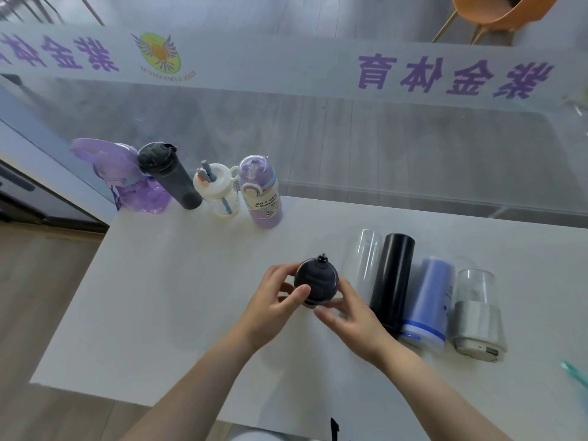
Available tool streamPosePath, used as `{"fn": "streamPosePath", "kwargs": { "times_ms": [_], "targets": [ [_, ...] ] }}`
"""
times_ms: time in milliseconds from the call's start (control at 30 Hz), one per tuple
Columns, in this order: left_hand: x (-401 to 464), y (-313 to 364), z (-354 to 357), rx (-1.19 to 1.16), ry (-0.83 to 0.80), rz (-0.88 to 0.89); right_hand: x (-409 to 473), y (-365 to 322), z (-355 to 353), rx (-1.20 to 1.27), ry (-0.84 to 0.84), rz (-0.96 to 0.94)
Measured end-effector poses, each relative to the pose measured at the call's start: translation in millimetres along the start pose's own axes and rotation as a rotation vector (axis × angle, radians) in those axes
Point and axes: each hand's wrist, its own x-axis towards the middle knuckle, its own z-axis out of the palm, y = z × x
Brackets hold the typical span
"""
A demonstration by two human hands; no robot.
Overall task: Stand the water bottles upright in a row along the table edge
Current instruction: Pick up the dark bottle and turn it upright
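Both my hands grip a dark bottle (pixel 316 281) seen from above, its round black lid facing me, over the middle of the white table (pixel 178 281). My left hand (pixel 273 305) wraps its left side and my right hand (pixel 345 316) its right side. Along the far left edge stand a purple jug (pixel 127 179), a dark grey bottle (pixel 170 176), a white-lidded clear bottle (pixel 218 192) and a lilac printed bottle (pixel 262 195). To the right lie a clear bottle (pixel 367 259), a black bottle (pixel 393 281), a blue bottle (pixel 428 303) and a grey-sleeved glass bottle (pixel 477 313).
A glass partition (pixel 318 128) with purple lettering rises right behind the table's far edge. An orange chair (pixel 496 11) stands beyond it. A teal object (pixel 574 374) pokes in at the right edge. The wooden floor (pixel 41 297) lies left of the table.
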Motion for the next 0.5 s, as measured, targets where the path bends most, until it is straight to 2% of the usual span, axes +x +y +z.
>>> {"fn": "streamPosePath", "kwargs": {
  "times_ms": [67,167,267,367,433,500],
  "targets": [
    [5,0,2,-0.028,0.014,-0.024,4,3,1,-0.064,0.012,0.026],
    [8,-4,6,-0.118,0.018,-0.053,14,8,13,-0.186,0.152,-0.052],
    [8,-6,4,-0.056,0.006,-0.045,26,10,30,-0.177,0.318,-0.136],
    [8,-12,-8,-0.019,-0.010,-0.005,36,9,37,-0.175,0.369,-0.167],
    [12,-27,-21,0.053,0.020,-0.010,41,10,36,-0.169,0.371,-0.174],
    [18,-50,-36,0.273,0.088,-0.016,47,11,35,-0.170,0.373,-0.161]
  ]
}}
